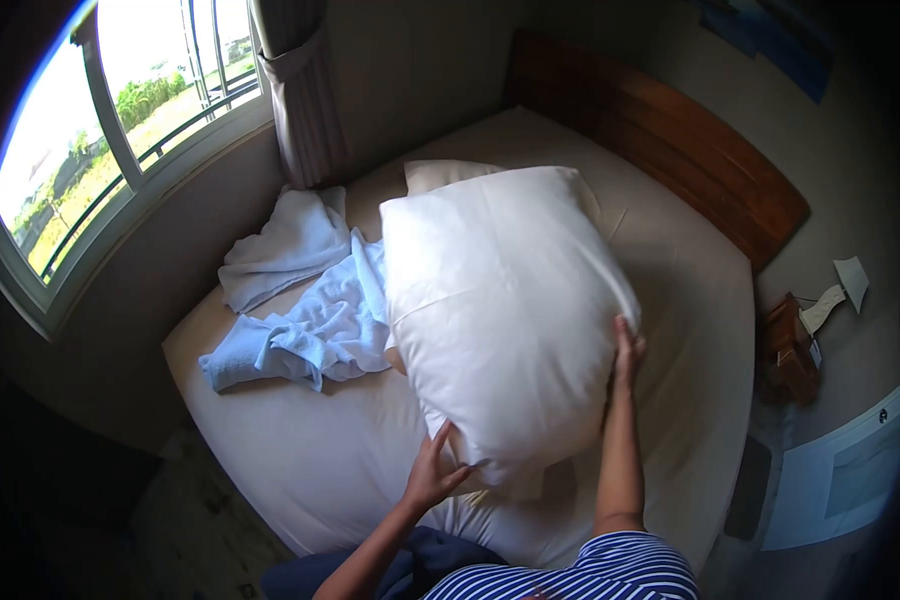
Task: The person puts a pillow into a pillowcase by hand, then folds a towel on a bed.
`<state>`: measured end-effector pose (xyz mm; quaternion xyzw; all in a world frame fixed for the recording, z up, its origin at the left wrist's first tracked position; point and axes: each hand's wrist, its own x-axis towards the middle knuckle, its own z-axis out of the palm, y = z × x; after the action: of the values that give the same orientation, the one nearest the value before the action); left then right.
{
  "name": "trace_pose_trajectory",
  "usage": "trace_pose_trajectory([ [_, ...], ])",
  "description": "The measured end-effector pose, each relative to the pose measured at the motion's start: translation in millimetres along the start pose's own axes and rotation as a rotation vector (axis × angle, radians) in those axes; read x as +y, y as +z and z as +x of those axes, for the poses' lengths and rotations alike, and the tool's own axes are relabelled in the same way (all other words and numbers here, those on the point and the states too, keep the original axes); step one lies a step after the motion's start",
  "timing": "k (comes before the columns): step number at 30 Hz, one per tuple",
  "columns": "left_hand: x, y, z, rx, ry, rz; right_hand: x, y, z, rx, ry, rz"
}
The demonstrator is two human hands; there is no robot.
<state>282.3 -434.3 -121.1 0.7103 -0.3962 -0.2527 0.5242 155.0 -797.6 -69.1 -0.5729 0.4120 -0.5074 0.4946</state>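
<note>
A large white pillow is held up over the bed, tilted towards me. My left hand grips its lower left corner, the thumb and fingers closed on the fabric. At its right edge, my right hand presses against the side, with part of the fingers hidden behind it. Behind the pillow, another pale pillow shows only at its top edge. Crumpled light blue cloth lies to the left, partly covered by the held pillow, and a white cloth lies beyond it.
The bed has a beige fitted sheet and a wooden headboard. A window and a tied curtain are at the left. On the right stand a small wooden nightstand and a lamp. Dark blue cloth lies near my body.
</note>
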Motion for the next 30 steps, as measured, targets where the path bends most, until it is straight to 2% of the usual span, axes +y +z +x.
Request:
trace_pose_trajectory([
  [1,18,-6,3,-0.037,0.036,-0.037,-29,4,-2,0.112,-0.113,0.121],
  [3,54,-15,5,-0.081,0.145,-0.042,-79,-2,3,0.308,-0.174,0.003],
  [4,68,-18,9,-0.092,0.228,-0.008,-75,-19,24,0.308,-0.264,0.044],
  [5,77,-19,12,-0.074,0.25,0.001,-87,-32,32,0.32,-0.3,0.045],
  [6,76,-15,14,0.039,0.303,0.057,-95,-45,42,0.39,-0.293,0.06],
  [8,60,-8,19,0.051,0.188,-0.156,-113,-68,57,0.467,-0.294,0.085],
  [9,40,-4,18,0.032,0.106,-0.001,-113,-81,69,0.501,-0.41,0.053],
  [11,-9,14,5,-0.029,-0.065,0.299,-95,-118,104,0.601,-0.311,-0.115],
  [13,-33,42,-19,-0.157,-0.25,0.408,-42,-154,143,0.751,-0.3,-0.45],
  [14,-38,52,-26,-0.213,-0.333,0.467,-45,-137,116,0.706,-0.423,-0.621],
  [16,-27,71,-39,-0.294,-0.122,0.714,-59,-88,56,0.647,-0.705,-0.902],
  [17,-52,92,-46,-0.145,0.078,0.855,-53,-63,38,0.532,-0.797,-0.838],
  [20,-92,113,-45,-0.231,0.004,0.688,-53,11,-17,0.144,-0.924,-0.72],
  [21,-71,96,-43,-0.314,-0.094,0.686,-61,29,-32,0.02,-0.921,-0.706],
  [22,-68,80,-43,-0.294,-0.054,0.639,-71,44,-44,-0.11,-0.921,-0.69],
  [24,-72,38,-57,-0.25,0.022,0.546,-91,63,-57,-0.121,-0.961,-0.668],
  [26,-67,-11,-82,-0.183,0.035,0.604,-112,74,-58,-0.108,-0.964,-0.561],
  [27,-70,-34,-100,-0.146,0.04,0.625,-126,77,-62,-0.086,-0.883,-0.463],
  [30,-44,-89,-171,-0.023,-0.184,0.67,-131,76,-52,0.0,-0.794,-0.313],
])
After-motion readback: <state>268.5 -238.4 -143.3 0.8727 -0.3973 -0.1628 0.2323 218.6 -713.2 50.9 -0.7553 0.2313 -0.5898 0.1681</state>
